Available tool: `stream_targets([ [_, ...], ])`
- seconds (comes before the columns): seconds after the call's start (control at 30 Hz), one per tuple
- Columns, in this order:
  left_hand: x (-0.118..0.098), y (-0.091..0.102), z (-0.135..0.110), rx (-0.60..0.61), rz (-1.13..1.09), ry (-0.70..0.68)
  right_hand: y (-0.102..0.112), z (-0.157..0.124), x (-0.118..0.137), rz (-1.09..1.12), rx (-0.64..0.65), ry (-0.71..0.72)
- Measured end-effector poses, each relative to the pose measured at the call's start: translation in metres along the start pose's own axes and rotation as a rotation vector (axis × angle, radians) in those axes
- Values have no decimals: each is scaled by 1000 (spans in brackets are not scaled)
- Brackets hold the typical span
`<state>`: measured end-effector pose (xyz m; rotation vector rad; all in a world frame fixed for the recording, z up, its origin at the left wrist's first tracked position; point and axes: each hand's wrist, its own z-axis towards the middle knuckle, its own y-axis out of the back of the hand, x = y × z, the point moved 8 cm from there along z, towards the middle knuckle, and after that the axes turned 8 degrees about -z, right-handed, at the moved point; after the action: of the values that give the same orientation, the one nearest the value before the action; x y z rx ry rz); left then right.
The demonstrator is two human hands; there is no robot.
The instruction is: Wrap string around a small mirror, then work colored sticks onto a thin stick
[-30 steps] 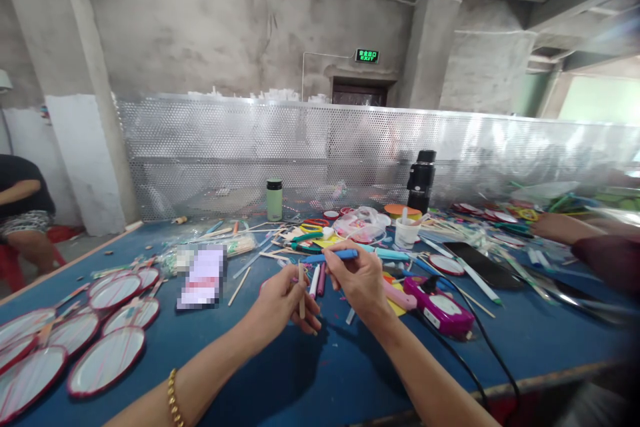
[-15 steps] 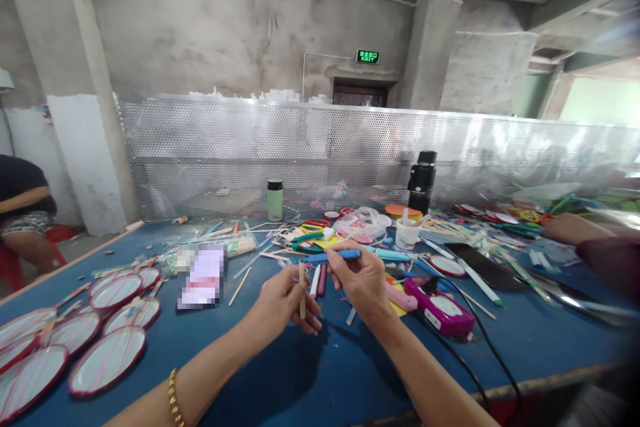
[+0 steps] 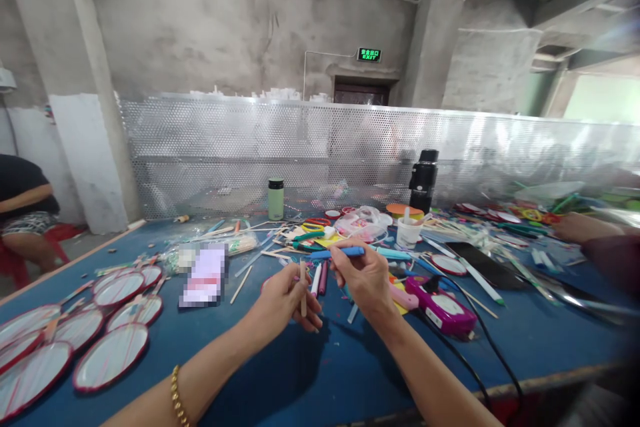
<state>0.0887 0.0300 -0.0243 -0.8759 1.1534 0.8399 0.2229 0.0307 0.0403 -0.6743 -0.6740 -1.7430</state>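
Centrally, flat wooden stick (image 3: 303,295), slim blue pen (image 3: 353,251)

blue pen (image 3: 355,251): partly hidden by right fingers (image 3: 345,264) | lilac rectangle (image 3: 204,275): pixelated (unreadable) | co-worker's hand (image 3: 574,227): blurred

A person's bare left hand (image 3: 287,295) holds a flat, pale wooden craft stick (image 3: 303,290), plain and narrow like an ice-lolly stick. From where I stand, it is nearly upright, its upper end just above the thumb and its lower part in front of the curled fingers. The right hand (image 3: 364,275) pinches a slim blue pen (image 3: 349,251) between thumb and fingers. The pen lies almost level, its thicker, brighter blue end to the right and its darker, thinner end pointing left, near the stick's top. Whether the two touch, I cannot tell. Both are held above the blue tabletop (image 3: 280,373).
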Motion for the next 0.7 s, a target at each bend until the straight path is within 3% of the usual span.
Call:
stream_targets([
  [0.7,1,1,1,6,6,-1,-4,-1,3,4,37,16],
])
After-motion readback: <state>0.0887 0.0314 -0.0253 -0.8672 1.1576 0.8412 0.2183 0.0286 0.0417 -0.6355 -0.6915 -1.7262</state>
